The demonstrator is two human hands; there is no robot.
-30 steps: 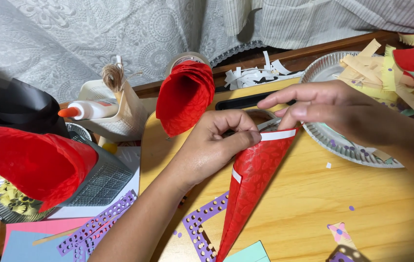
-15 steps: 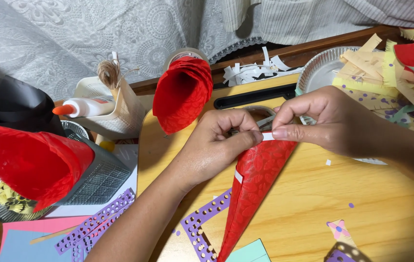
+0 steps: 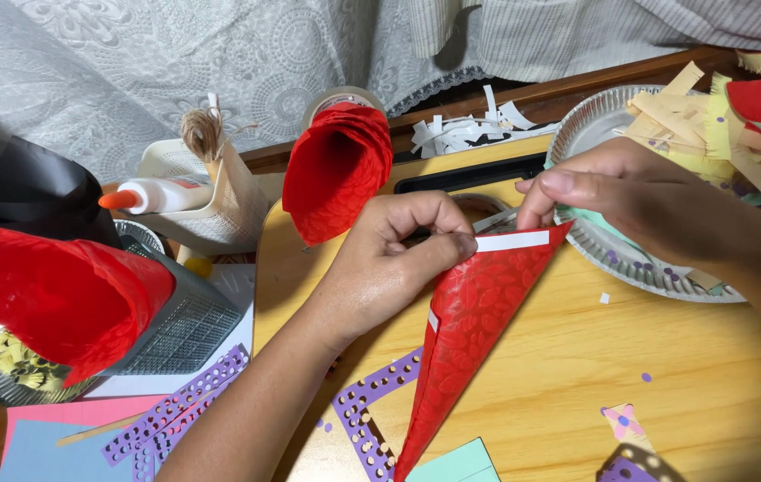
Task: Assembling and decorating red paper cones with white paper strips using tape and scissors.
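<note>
A red patterned paper cone (image 3: 468,332) rests point-down on the yellow wooden table (image 3: 577,375), with a white strip (image 3: 511,240) along its top edge. My left hand (image 3: 395,263) pinches the cone's upper left corner where the strip begins. My right hand (image 3: 617,198) comes from the right with its fingers near the strip's right end, over a paper plate (image 3: 599,250). Whether the right fingers press the strip is hard to tell.
A stack of red cones (image 3: 336,170) stands behind my left hand, another red cone (image 3: 50,295) at far left. A glue bottle (image 3: 153,195) lies in a white basket. Purple punched strips (image 3: 367,411), paper scraps (image 3: 469,129) and a black tray (image 3: 469,174) lie around.
My hands and the cone have shifted slightly. My right hand moved right along the white strip, leaving more of it showing along the cone's top edge.
</note>
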